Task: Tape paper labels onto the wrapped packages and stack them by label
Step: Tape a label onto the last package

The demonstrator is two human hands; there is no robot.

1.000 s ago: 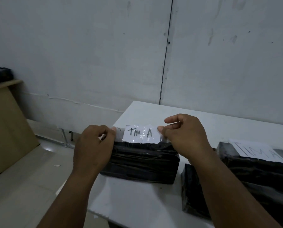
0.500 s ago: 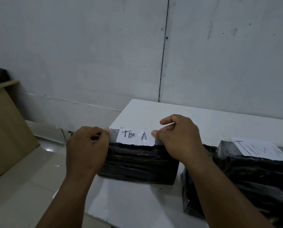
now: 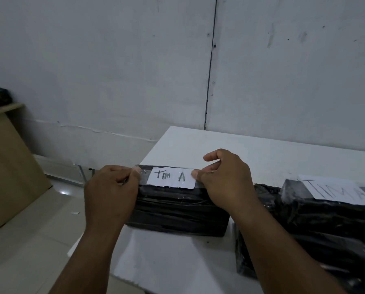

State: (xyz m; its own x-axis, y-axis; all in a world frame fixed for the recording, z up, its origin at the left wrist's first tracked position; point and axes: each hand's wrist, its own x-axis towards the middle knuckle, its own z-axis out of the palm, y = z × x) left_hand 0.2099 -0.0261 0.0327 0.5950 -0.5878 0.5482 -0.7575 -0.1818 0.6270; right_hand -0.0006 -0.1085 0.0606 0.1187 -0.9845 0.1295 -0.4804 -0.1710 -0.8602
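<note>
Hands press a paper label (image 3: 173,177) reading "TIM A" onto the top of a black wrapped package (image 3: 177,209) at the near left end of a white worktop (image 3: 262,151). The left hand (image 3: 111,194) pinches the left end of a clear tape strip (image 3: 144,175) between thumb and fingertips; the right hand (image 3: 224,181) pinches the strip's right end, thumb on the label's edge. Both hands are closed on the tape, which lies over the label and appears to be down on the wrapping, though whether it is fully smoothed cannot be told.

To the right, just beside this package, a stack of wrapped packages (image 3: 325,225) carries a larger label (image 3: 336,192) that seems to read the same, partly cut off by the frame edge. So at least one package looks finished and this one is nearly taped. Judging from that, what remains is to rub the tape flat, let go, and move the package onto the matching stack. No unlabelled packages are in sight, so how many are left is unclear. A wooden board (image 3: 9,166) leans at far left by the wall.
</note>
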